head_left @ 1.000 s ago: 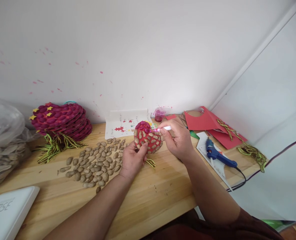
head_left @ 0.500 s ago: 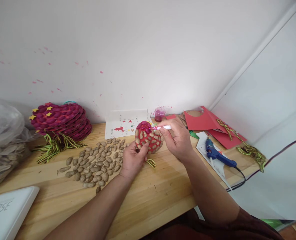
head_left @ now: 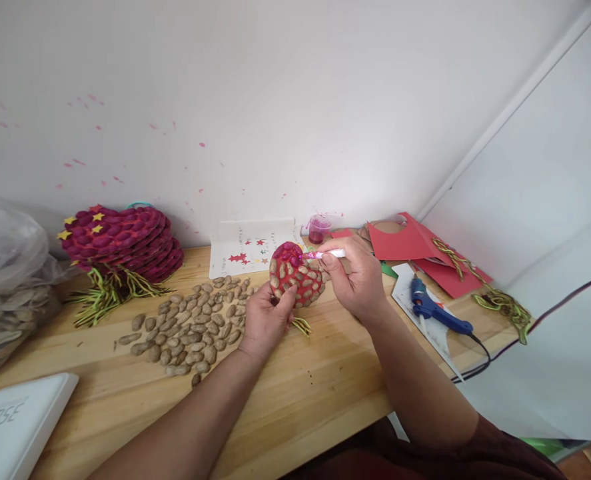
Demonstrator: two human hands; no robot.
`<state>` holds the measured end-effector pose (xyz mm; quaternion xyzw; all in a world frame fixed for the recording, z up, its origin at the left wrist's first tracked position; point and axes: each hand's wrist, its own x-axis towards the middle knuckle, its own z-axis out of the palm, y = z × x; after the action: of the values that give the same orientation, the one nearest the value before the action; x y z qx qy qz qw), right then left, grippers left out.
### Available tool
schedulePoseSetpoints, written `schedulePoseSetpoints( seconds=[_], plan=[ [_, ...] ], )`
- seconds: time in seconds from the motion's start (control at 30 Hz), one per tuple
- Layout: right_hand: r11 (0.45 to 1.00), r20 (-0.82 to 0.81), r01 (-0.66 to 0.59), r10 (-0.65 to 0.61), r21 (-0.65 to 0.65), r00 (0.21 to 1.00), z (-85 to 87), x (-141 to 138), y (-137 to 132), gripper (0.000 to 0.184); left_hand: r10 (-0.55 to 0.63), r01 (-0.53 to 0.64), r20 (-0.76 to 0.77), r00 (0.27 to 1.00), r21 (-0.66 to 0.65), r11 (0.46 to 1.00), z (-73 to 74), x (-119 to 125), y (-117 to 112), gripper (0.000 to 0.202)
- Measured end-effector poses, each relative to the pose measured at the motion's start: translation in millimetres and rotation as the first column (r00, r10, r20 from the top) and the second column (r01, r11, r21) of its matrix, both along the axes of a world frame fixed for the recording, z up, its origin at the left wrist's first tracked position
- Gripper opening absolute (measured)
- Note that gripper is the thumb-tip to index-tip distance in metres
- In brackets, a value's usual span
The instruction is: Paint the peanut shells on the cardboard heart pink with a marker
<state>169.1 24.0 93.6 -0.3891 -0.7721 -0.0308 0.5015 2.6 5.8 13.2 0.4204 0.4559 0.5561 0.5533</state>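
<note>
Left hand (head_left: 265, 319) grips the lower edge of a red disc (head_left: 296, 275) covered with peanut shells, held tilted above the table (head_left: 300, 393). Right hand (head_left: 356, 280) is closed on a white brush (head_left: 325, 254), tip touching the disc's upper edge. Loose peanut shells (head_left: 190, 328) lie left of the disc; a blue glue gun (head_left: 432, 308) lies to its right.

At the lower left of the frame, a white box (head_left: 18, 423) bears upside-down grey characters, too unclear to read

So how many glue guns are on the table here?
1: the blue glue gun lies on white paper at the table's right end, past the right hand. None other shows.
</note>
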Motion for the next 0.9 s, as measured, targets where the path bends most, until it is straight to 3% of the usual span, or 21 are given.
schedulePoseSetpoints(
  seconds=[0.5, 0.7, 0.9],
  plan=[
    [0.994, -0.147, 0.109, -0.110, -0.012, 0.983, 2.8, 7.7, -1.2, 0.016, -0.030, 0.033, 0.098, 0.995, -0.029, 0.999, 2.0, -2.3, 1.4, 0.049],
    [0.995, -0.201, 0.060, -0.075, -0.081, 0.977, 1.8, 7.7, -0.9, 0.017, -0.050, 0.051, 0.108, 0.993, -0.008, 0.999, 0.4, -2.3, 2.1, 0.047],
    [0.991, -0.218, 0.111, -0.124, -0.074, 0.968, 2.0, 10.1, 0.2, 0.018, -0.059, 0.060, 0.124, 0.991, -0.003, 0.998, 0.3, -2.7, 2.7, 0.048]
  ],
)
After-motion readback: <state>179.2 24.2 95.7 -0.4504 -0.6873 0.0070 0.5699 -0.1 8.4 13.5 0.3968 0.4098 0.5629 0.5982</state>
